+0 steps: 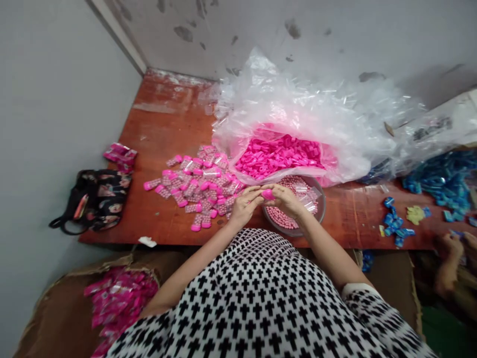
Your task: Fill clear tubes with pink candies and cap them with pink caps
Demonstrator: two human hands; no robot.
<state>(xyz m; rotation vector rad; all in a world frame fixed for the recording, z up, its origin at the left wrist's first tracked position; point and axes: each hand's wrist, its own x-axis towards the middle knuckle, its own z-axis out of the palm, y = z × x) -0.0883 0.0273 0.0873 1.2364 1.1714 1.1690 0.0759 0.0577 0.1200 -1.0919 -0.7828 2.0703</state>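
Note:
Both hands meet at the front of the table, over the left rim of a grey bowl [323,215]. A small bright pink cap [267,194] shows between my fingertips; whether a container is attached to it is hidden. My right hand [286,200] pinches the cap from the right. Closed fingers of my left hand [243,205] meet it from the left. Pink beads [278,217] and clear plastic tubes [308,203] lie in the bowl. Left of my hands spreads a heap of small bead-filled containers with pink caps [203,185].
Behind the bowl, a clear plastic bag [346,149] lies open around loose pink caps [279,155]. A black patterned pouch [112,196] sits at left. Pink packets [119,293] fill a cardboard box below. Blue pieces [443,181] and another person's hands [452,248] are at right.

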